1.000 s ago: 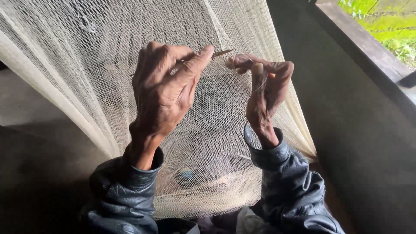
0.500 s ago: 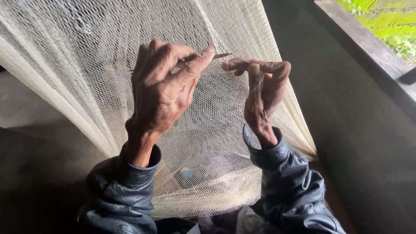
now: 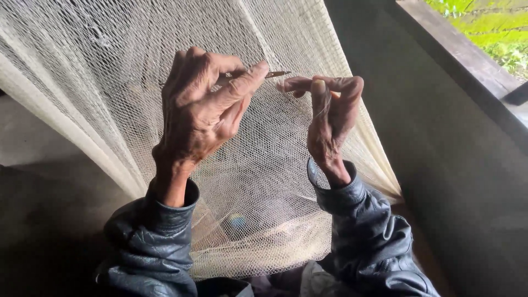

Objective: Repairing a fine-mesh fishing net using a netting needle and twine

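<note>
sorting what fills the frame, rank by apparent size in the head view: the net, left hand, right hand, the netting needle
1. Cream net, by far the largest.
2. Left hand.
3. Right hand, which looks smaller than the left, but it is turned edge-on, so their order is unsure.
4. Thin netting needle, of which only the tip shows past the left hand's fingers.

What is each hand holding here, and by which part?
Left hand pinches a thin netting needle near its rear; right hand pinches the net mesh.
</note>
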